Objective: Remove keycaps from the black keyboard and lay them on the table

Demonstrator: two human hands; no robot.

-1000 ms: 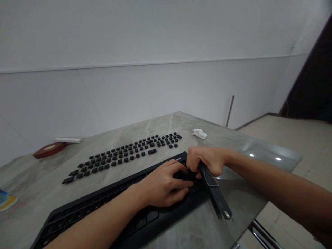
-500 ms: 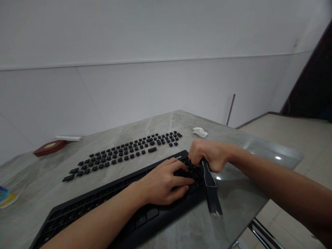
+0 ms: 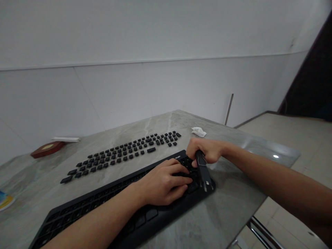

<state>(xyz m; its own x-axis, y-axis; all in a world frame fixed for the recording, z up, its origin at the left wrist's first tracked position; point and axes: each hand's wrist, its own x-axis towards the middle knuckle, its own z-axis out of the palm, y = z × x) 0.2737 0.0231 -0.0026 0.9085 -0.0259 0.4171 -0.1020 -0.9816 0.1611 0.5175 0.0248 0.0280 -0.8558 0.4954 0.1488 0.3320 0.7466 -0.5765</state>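
Observation:
My left hand lies on the right part of a black keyboard, fingers stretched out and slightly apart, pressing on its surface. Keycaps are off much of the keyboard, while several wide ones remain along its near edge. Closed in a fist, my right hand grips a black tool over the keyboard's right end. Pale, metal-looking prongs show at the tool's lower end, which points toward me. Its other end is hidden by the fist and fingers.
Loose black keycaps lie in rows behind the keyboard. A crumpled white tissue rests behind my right hand. At the left are a dark red box, a white strip and a colourful object. The table ends at the right.
The tool's pronged end has swung up and away from me, from over the bare table to the keyboard's right edge. My right hand moved slightly left; my left hand stayed put.

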